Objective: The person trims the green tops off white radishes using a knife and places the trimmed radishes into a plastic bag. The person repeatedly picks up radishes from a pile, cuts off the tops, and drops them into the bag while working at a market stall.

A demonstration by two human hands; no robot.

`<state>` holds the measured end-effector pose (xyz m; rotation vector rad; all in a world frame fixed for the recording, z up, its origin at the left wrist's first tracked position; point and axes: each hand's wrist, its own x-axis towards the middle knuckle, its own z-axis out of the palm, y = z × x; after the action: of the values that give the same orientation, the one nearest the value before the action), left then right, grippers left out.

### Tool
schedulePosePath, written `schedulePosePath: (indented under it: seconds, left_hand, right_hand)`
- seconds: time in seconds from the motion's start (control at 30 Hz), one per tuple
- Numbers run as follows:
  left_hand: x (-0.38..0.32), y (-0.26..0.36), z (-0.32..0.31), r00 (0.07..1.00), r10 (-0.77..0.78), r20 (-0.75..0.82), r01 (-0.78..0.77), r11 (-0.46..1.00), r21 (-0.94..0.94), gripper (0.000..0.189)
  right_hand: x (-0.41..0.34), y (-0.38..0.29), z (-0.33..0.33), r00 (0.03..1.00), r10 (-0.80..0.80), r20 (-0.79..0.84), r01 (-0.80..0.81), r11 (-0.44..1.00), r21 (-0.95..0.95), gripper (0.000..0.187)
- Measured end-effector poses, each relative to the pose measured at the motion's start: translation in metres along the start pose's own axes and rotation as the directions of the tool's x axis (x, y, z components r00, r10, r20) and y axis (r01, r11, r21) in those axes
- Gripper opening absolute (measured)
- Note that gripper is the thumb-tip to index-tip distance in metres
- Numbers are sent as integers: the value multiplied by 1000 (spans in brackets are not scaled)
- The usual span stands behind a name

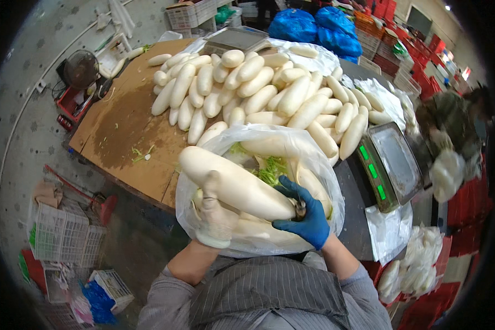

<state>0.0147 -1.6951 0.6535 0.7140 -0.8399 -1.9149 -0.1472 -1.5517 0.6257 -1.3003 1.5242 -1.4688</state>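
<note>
A large peeled-looking white radish (235, 181) lies slantwise over an open clear plastic bag (334, 194). My left hand (218, 218), in a whitish glove, grips it from below, with the thumb on its upper side. In a blue glove, my right hand (307, 214) curls around a small metal tool (300, 209) at the radish's narrow end. Fingers cover most of that tool, so its kind cannot be told. Inside the bag are more white radishes (309, 181) and green leaf trimmings (270, 170).
A large heap of white radishes (251, 86) covers the table's far side, on cardboard (119, 119). A weighing scale (390, 165) stands at the right; another scale (236, 39) is at the back. Crates (66, 231) sit on the floor at left. A person (449, 123) is at right.
</note>
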Motion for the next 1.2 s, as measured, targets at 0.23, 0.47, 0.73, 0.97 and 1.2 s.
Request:
schedulePosePath:
  seconds: [0.23,0.47,0.73,0.97,1.2]
  left_hand:
    - [17,12,11,948,-42,315,123,963,-241,54]
    - [53,-4,10,964,-56,259,110,974,-199,49]
    - [54,5,-12,850,-316,422,184,928,325,33]
    - [61,13,-42,848,-227,479,-391,341,855,53]
    - [48,6,-28,808,-310,501,-448,229,864,52]
  right_hand:
    - [-40,5,-16,929,304,210,-360,618,699,64]
    - [-70,19,-34,870,464,169,-441,577,688,78]
    - [-71,34,-40,896,384,223,-303,163,939,59]
    - [29,42,-112,788,449,-421,-110,776,621,38]
    - [163,20,-147,681,254,-687,-16,943,333,43]
